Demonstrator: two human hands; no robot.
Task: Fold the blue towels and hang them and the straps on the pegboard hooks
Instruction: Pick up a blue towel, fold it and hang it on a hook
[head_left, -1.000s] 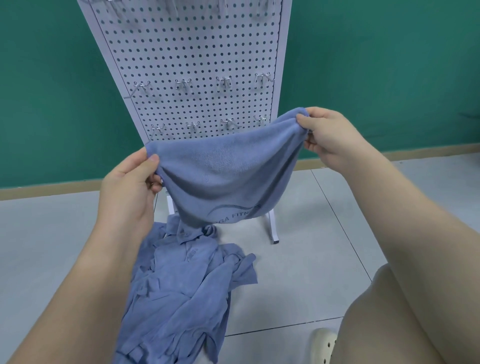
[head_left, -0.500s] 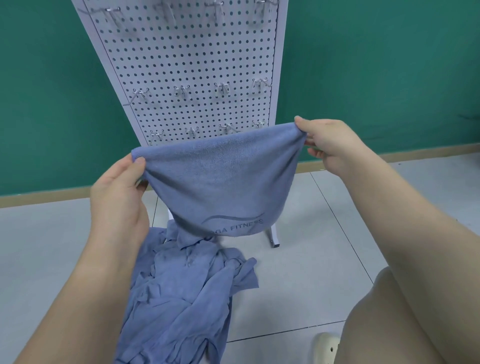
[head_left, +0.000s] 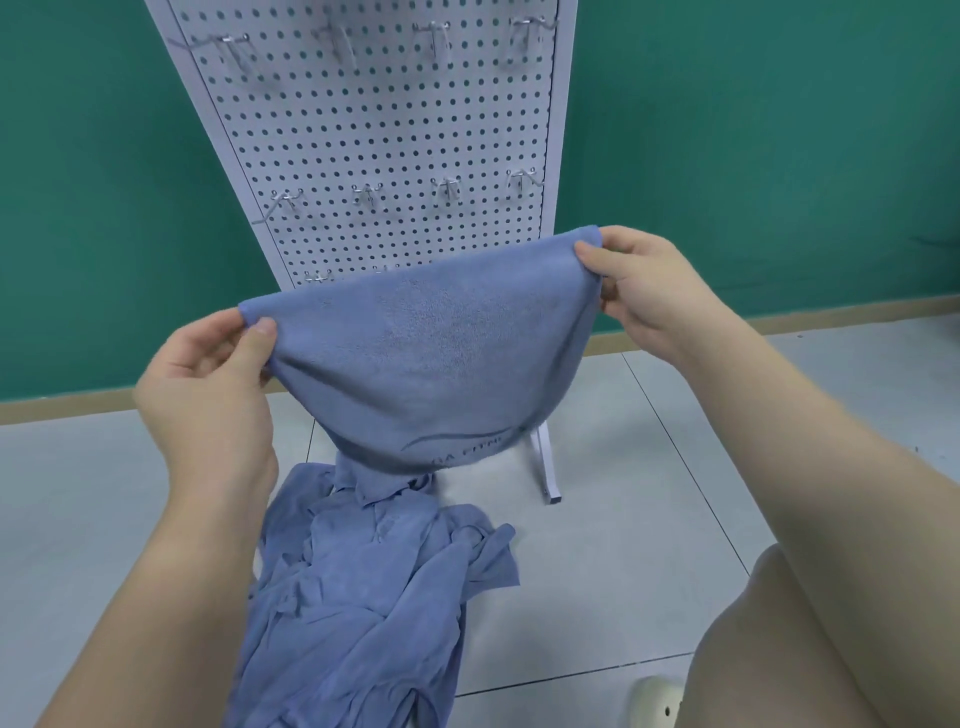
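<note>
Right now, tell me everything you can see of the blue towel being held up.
The blue towel looks like soft terry or microfibre, held up in front of the white pegboard. The left hand pinches one top corner, the right hand the other, set higher, so the top edge slants. The cloth sags between them in a rounded pouch. A dark curved logo with partly readable letters sits near its lower edge. Its bottom hangs just above, perhaps touching, the pile of blue cloth on the floor.

Towel (head_left: 426, 358): blue terry cloth, matt, napped. Pegboard (head_left: 384, 130): white painted perforated sheet. Hooks (head_left: 366, 193): bright wire metal. Floor (head_left: 649, 467): smooth grey tile.
</note>
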